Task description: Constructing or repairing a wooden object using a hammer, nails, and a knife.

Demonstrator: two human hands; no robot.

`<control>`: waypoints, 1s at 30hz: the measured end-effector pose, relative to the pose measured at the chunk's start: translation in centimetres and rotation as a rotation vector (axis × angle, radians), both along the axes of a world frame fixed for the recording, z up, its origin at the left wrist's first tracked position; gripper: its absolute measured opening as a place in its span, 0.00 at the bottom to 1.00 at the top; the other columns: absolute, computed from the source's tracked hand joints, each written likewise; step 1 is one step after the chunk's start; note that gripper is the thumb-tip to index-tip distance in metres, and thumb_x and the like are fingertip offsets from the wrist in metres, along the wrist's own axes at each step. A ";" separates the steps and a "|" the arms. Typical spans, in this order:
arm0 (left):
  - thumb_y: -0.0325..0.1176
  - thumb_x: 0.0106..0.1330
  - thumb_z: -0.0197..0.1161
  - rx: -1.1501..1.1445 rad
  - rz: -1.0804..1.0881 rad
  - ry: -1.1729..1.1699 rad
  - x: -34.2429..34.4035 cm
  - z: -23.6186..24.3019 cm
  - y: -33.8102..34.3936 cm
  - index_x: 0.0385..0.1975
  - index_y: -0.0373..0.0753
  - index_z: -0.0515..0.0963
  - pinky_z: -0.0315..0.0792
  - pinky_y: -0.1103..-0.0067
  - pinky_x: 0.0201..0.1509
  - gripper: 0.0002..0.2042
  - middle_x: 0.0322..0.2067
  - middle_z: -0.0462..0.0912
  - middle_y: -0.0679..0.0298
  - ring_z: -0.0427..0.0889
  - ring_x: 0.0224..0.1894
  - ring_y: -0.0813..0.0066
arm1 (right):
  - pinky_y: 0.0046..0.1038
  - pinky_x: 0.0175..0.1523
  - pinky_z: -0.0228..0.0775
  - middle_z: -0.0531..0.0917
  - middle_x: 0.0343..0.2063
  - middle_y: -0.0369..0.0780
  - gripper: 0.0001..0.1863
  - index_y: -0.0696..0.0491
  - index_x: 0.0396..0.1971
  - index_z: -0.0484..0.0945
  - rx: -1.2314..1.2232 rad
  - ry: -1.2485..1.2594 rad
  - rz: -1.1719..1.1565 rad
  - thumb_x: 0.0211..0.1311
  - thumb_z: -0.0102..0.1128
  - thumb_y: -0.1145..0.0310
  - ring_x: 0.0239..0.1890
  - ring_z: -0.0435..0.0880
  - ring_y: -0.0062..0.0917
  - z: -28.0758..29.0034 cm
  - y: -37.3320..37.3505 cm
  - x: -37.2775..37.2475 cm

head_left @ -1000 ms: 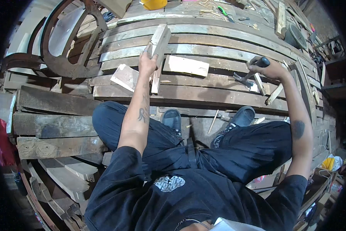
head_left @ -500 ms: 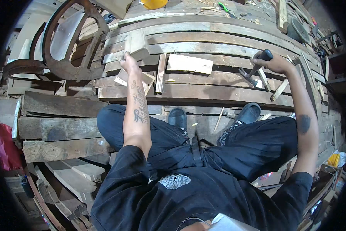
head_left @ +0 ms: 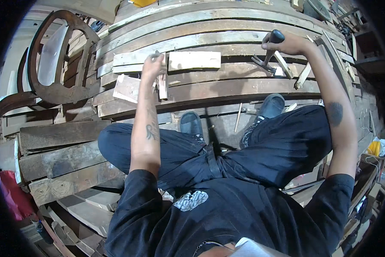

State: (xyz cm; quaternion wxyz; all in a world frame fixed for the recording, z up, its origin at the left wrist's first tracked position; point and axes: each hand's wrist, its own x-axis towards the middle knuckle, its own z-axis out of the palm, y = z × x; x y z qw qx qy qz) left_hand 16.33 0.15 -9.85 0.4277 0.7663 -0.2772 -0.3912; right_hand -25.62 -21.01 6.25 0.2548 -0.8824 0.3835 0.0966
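My right hand point(head_left: 289, 43) is wrapped round the black grip of a claw hammer point(head_left: 270, 58). The hammer's metal head points down near short wooden sticks on the slatted wooden surface. My left hand point(head_left: 153, 68), fingers curled and slightly blurred, grips the upper part of a short wooden strip point(head_left: 163, 88). Just right of the strip lies a pale rectangular wood block point(head_left: 194, 61). Left of my hand another pale block point(head_left: 127, 61) rests on the slats, and a light offcut point(head_left: 126, 87) sits closer to me, partly behind my forearm.
A curved wooden frame point(head_left: 68, 92) stands at the far left. Stacked planks point(head_left: 64, 158) lie beside my left knee. Loose sticks point(head_left: 303, 77) lean on the slats at the right, near a dark bucket point(head_left: 316, 9). My sandalled feet rest below the slats' near edge.
My left hand has let go of the pale block, which now lies flat, and has moved right to the wooden strip. My right hand keeps the hammer. The whole view has shifted slightly.
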 end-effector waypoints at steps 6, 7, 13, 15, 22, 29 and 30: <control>0.49 0.62 0.68 0.093 -0.146 -0.800 -0.8 -5.5 -0.6 0.62 0.36 0.72 0.70 0.63 0.66 0.32 0.59 0.73 0.38 0.74 0.63 0.45 | 0.31 0.55 0.72 0.87 0.42 0.40 0.30 0.51 0.50 0.82 -0.008 -0.008 -0.054 0.62 0.65 0.39 0.46 0.83 0.26 0.0 0.6 1.1; 0.50 0.60 0.68 0.062 -0.132 -0.751 -3.3 -5.0 -1.0 0.65 0.37 0.70 0.65 0.61 0.69 0.35 0.66 0.64 0.37 0.67 0.68 0.44 | 0.30 0.55 0.72 0.87 0.42 0.39 0.29 0.51 0.50 0.82 0.005 -0.021 -0.083 0.63 0.65 0.40 0.46 0.82 0.26 0.0 1.1 -0.3; 0.51 0.55 0.72 0.089 -0.226 -0.878 -4.1 -4.3 -1.6 0.65 0.31 0.68 0.66 0.64 0.69 0.41 0.62 0.72 0.38 0.70 0.66 0.45 | 0.29 0.45 0.73 0.87 0.37 0.37 0.31 0.49 0.46 0.85 0.000 0.030 -0.100 0.60 0.63 0.35 0.36 0.80 0.22 -0.3 -0.2 -2.2; 0.49 0.53 0.75 0.120 -0.249 -0.756 -3.9 -4.3 -1.7 0.65 0.30 0.67 0.71 0.63 0.63 0.43 0.53 0.79 0.36 0.78 0.58 0.46 | 0.30 0.41 0.73 0.87 0.33 0.37 0.30 0.49 0.43 0.86 -0.045 0.032 -0.147 0.60 0.63 0.35 0.32 0.79 0.23 -1.3 -0.5 -2.0; 0.50 0.49 0.78 0.161 -0.361 -0.837 -4.7 -4.8 -1.6 0.74 0.39 0.56 0.62 0.61 0.72 0.53 0.69 0.61 0.40 0.63 0.70 0.44 | 0.39 0.52 0.73 0.87 0.42 0.46 0.32 0.51 0.41 0.86 0.007 0.021 0.083 0.63 0.57 0.33 0.45 0.84 0.38 -0.7 -1.4 -1.7; 0.52 0.44 0.80 0.282 -0.484 -0.941 -8.0 -3.5 -1.5 0.73 0.42 0.59 0.60 0.61 0.74 0.54 0.75 0.52 0.55 0.57 0.73 0.48 | 0.39 0.52 0.73 0.87 0.42 0.47 0.31 0.51 0.38 0.87 0.005 0.039 0.098 0.63 0.58 0.35 0.45 0.84 0.39 -0.7 -1.9 -2.7; 0.52 0.44 0.80 0.292 -0.464 -0.950 -7.3 -3.7 -1.1 0.73 0.42 0.59 0.60 0.61 0.74 0.54 0.75 0.52 0.55 0.57 0.73 0.48 | 0.39 0.52 0.73 0.87 0.41 0.47 0.31 0.52 0.38 0.87 -0.028 0.027 0.093 0.63 0.59 0.35 0.45 0.84 0.38 -0.7 -1.9 -2.4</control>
